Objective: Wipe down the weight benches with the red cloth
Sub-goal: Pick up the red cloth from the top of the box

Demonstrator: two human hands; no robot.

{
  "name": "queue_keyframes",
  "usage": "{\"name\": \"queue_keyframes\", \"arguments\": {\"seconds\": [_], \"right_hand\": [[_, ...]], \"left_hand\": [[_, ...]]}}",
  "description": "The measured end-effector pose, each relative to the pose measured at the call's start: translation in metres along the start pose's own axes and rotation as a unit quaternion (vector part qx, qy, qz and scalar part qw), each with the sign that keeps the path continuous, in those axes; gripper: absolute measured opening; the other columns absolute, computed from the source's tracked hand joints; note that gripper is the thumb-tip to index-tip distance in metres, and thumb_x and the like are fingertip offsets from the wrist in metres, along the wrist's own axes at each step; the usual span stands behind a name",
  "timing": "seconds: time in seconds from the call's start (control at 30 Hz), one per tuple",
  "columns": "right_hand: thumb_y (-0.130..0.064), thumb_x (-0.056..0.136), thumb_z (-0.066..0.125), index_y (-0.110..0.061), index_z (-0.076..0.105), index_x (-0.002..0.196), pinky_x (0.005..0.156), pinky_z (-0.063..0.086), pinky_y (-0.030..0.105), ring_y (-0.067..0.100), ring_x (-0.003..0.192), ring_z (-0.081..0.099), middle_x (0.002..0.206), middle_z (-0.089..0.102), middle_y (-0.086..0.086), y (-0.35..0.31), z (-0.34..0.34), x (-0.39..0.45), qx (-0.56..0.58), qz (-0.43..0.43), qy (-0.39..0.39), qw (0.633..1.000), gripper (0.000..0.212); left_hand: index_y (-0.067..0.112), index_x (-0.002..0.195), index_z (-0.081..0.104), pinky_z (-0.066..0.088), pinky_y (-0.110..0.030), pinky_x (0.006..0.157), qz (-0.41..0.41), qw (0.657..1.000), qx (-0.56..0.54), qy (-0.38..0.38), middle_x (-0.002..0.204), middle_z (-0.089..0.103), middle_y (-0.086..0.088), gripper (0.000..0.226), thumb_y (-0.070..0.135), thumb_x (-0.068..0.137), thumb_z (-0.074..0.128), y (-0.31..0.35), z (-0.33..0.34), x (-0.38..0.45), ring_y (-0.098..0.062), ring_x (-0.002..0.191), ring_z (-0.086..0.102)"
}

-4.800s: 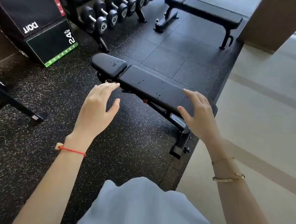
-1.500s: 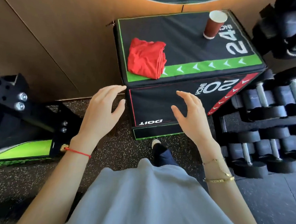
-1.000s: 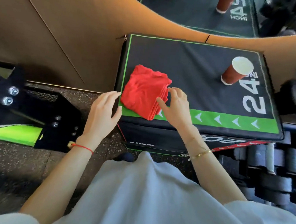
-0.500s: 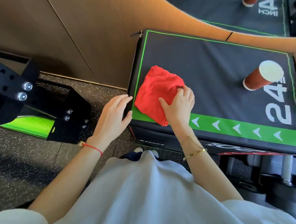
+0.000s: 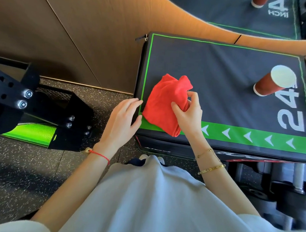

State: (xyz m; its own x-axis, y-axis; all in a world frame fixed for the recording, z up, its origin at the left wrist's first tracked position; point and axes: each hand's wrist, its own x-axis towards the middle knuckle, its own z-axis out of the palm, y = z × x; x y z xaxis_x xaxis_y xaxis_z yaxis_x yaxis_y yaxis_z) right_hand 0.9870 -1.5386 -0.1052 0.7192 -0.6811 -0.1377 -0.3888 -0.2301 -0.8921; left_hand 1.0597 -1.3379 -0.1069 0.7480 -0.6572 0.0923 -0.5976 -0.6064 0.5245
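Note:
The red cloth [image 5: 163, 102] is bunched at the near-left corner of a black padded jump box [image 5: 217, 75] with green trim. My right hand [image 5: 187, 115] pinches its right side between thumb and fingers, and the cloth's far edge is raised off the box top. My left hand [image 5: 122, 120] hovers open just left of the box corner, fingertips beside the cloth but not on it. No weight bench is in this view.
A red paper cup [image 5: 273, 82] stands on the box's far right. A black metal frame with bolts [image 5: 37, 108] sits on the speckled floor to the left. Dumbbells [image 5: 281, 186] lie at the right. A wooden wall [image 5: 82, 25] backs the box.
I turned from the bench to the box. My right hand reached the flat folded cloth, closed on it and has bunched and lifted its edge; my left hand came up to the box corner.

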Motion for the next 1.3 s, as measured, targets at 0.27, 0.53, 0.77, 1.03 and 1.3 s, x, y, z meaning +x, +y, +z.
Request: {"name": "queue_keyframes", "arguments": {"seconds": [0.27,0.53,0.77,1.03,1.3], "right_hand": [[-0.017,0.083,0.07,-0.021,0.053,0.099,0.079,0.05,0.036,0.011,0.076,0.058,0.081,0.063,-0.008,0.011,-0.032,-0.008,0.091,0.048,0.048,0.994,0.024],[-0.017,0.083,0.071,-0.018,0.055,0.102,0.07,0.048,0.015,-0.001,0.072,0.057,0.085,0.062,-0.01,0.022,-0.069,-0.024,0.148,0.054,0.114,0.981,0.024],[-0.016,0.082,0.071,-0.018,0.055,0.101,0.073,0.049,0.021,0.004,0.077,0.058,0.088,0.062,-0.006,0.021,-0.08,-0.052,0.176,0.063,0.172,0.967,0.025],[-0.019,0.078,0.07,-0.021,0.056,0.099,0.077,0.048,0.021,0.002,0.079,0.058,0.089,0.062,-0.006,0.0,-0.05,-0.116,0.177,0.072,0.312,0.93,0.025],[-0.015,0.081,0.071,-0.01,0.057,0.106,0.088,0.052,0.043,0.014,0.09,0.061,0.099,0.065,0.006,-0.015,0.02,-0.23,0.199,0.157,0.475,0.843,0.029]], "left_hand": [[0.007,0.136,0.054,0.038,-0.04,0.113,0.018,0.999,0.005,-0.026,0.138,0.057,-0.007,0.041,0.015,0.096,0.057,0.006,0.003,0.009,-0.022,0.132,0.048],[0.007,0.132,0.058,0.04,-0.041,0.112,0.062,0.997,0.002,-0.037,0.132,0.06,-0.007,0.038,0.013,0.095,0.059,0.02,0.018,0.018,-0.024,0.127,0.052],[0.006,0.129,0.062,0.04,-0.044,0.111,0.109,0.992,0.006,-0.069,0.131,0.062,-0.008,0.035,0.013,0.094,0.061,0.019,0.025,0.025,-0.027,0.127,0.053],[0.01,0.128,0.062,0.039,-0.043,0.112,0.236,0.961,-0.022,-0.146,0.132,0.061,-0.005,0.035,0.015,0.094,0.06,0.013,0.005,0.04,-0.023,0.127,0.052],[0.01,0.127,0.062,0.04,-0.043,0.11,0.417,0.875,-0.04,-0.241,0.129,0.063,-0.004,0.034,0.013,0.093,0.06,0.013,-0.019,0.028,-0.024,0.125,0.053]]}}
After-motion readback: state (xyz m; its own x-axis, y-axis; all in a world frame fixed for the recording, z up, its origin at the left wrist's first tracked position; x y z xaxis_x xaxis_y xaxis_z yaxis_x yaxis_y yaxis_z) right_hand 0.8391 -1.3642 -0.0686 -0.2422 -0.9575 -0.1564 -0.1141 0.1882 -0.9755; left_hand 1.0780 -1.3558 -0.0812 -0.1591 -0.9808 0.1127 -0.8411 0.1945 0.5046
